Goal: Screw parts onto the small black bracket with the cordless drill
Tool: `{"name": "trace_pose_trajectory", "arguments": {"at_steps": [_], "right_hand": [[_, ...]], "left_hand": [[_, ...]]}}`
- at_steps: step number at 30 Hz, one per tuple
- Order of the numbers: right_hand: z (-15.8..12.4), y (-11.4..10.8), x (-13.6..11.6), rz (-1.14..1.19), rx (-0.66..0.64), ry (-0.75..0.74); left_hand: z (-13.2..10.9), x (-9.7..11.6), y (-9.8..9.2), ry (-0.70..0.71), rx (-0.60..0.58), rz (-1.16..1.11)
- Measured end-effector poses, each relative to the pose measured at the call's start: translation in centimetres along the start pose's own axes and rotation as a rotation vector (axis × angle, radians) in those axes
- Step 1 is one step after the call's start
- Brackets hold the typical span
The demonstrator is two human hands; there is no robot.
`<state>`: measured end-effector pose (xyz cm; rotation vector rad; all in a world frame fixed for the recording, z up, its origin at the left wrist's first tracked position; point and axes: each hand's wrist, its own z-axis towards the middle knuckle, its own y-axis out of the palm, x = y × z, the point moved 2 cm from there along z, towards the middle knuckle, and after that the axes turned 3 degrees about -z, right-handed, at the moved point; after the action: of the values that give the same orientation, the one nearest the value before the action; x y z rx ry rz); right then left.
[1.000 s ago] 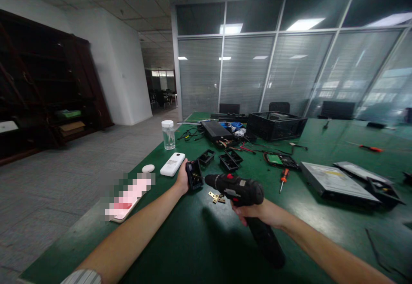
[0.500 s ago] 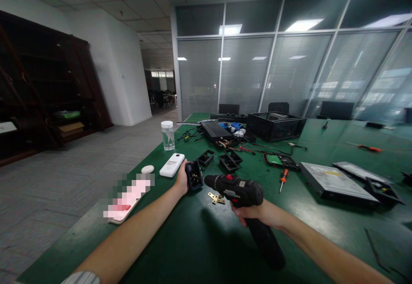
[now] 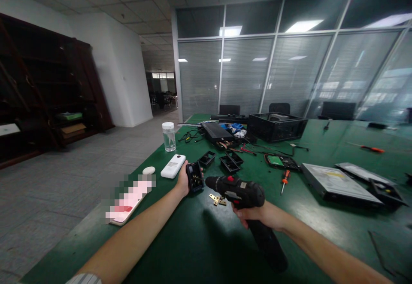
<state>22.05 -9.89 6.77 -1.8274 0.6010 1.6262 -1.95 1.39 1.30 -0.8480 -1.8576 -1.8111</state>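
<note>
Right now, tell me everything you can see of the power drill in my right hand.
The power drill is black and plastic-looking, with red accents and a pale label. Your right hand grips its handle, which slants toward the picture's lower right, over the green table. Its chuck points left toward the small black box in your left hand; I can't tell whether a bit is fitted.

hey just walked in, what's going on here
A person is working at a green table. The left hand holds a small open black box, with brass-coloured bits inside. The right hand grips a black power drill, its nose pointed at the box; whether a bit touches it is hard to tell. Loose brass-coloured plates lie on the table near the drill, and similar black pieces sit beyond.
</note>
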Motion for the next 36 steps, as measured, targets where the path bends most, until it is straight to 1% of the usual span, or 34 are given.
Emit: {"name": "trace_pose_trajectory", "arguments": {"at_steps": [10,15,20,23,36], "right_hand": [[-0.03,0.01,-0.13,0.033,-0.013,-0.002],[-0.05,-0.13,0.08,0.024,-0.007,0.034],[-0.1,-0.17,0.18,0.033,-0.004,0.015],[-0.01,-0.18,0.29,0.045,0.005,0.032],[-0.17,-0.09,-0.03,0.0,-0.006,0.007]], "left_hand": [[-0.2,0.02,0.03,-0.008,0.013,-0.008],[-0.41,0.06,0.15,0.0,0.029,-0.002],[-0.37,0.03,0.22,0.002,0.023,0.037],[-0.28,-0.01,0.13,-0.009,0.025,0.034],[0.0,-0.13,-0.11,-0.013,0.017,0.03]]}}
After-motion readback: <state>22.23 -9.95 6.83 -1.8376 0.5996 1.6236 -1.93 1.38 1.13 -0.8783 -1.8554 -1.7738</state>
